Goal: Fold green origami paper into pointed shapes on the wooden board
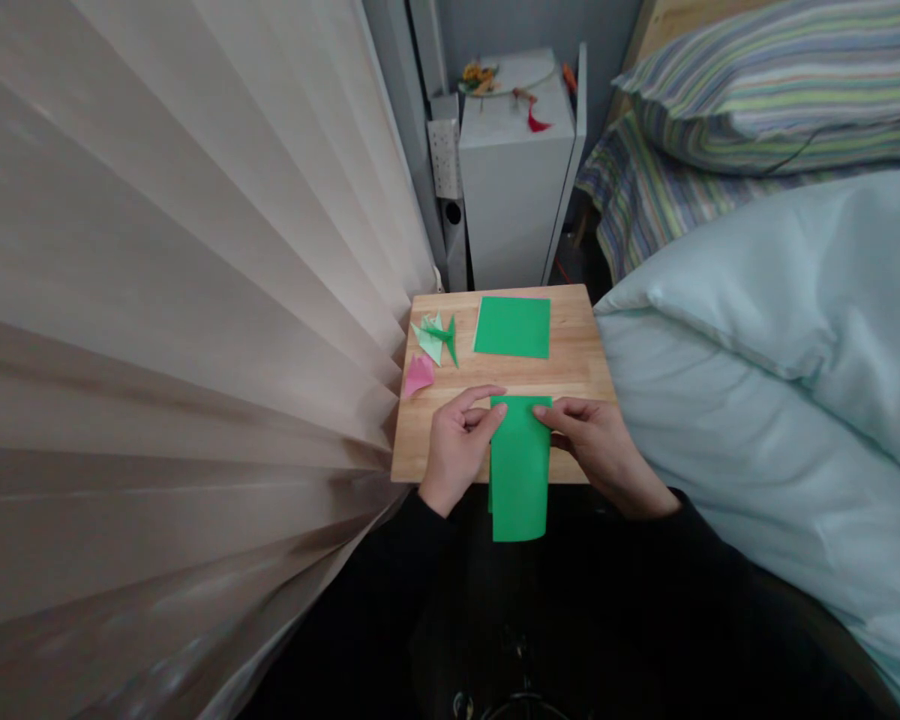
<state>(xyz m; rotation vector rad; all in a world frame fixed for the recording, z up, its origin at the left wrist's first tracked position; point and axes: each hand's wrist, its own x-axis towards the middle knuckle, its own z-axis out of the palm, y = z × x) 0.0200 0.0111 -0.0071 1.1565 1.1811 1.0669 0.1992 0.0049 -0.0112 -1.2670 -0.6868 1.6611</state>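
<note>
Green paper (520, 475) hides part of wooden board (579, 370); curtain (195, 300) cut off left, striped pillow (780, 90) right

Pleated pale curtain (195, 300) fills left side. Grey wall (510, 25) at top center. White cabinet (514, 205) upper center, red tassel (538, 122) on top. Striped pillow (787, 85) and striped sheet (637, 200) upper right; pale blue quilt (787, 330) down right side. Small wooden table (577, 345) mid-frame. Light dim, bottom center dark.

Green paper (520, 470): oblong, doubled, near end overhanging wooden board (574, 375).
</note>
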